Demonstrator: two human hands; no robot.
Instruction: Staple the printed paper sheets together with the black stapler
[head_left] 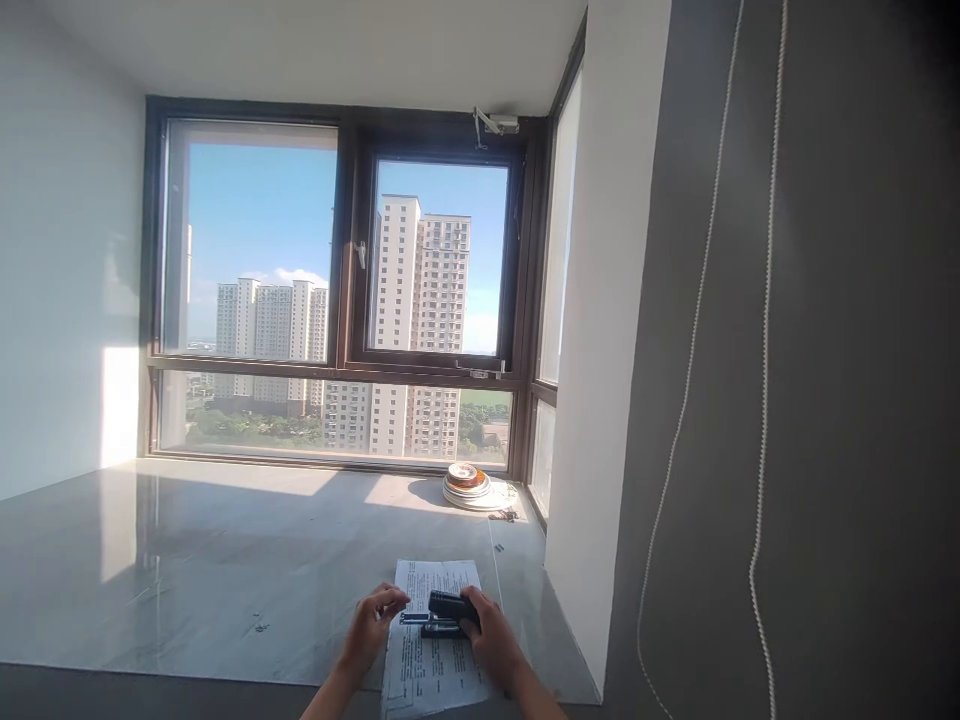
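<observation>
My right hand (491, 638) is wrapped round a black stapler (452, 605) from the right side. The stapler's top is raised, and its metal staple magazine (416, 619) sticks out toward the left. Just left of the magazine's tip, my left hand (373, 622) is closed in a pinch with thumb and forefinger together. Whatever lies between those fingertips is too small to make out. Under the stapler lie printed paper sheets (429, 680), flat on the grey sill and reaching its front edge.
Stacked plates (469, 487) stand at the back right of the glossy sill (225, 560), by the window corner. Small dark bits (260, 627) lie at the left, others (500, 547) beyond the sheets. Beaded blind cords (761, 450) hang at the right.
</observation>
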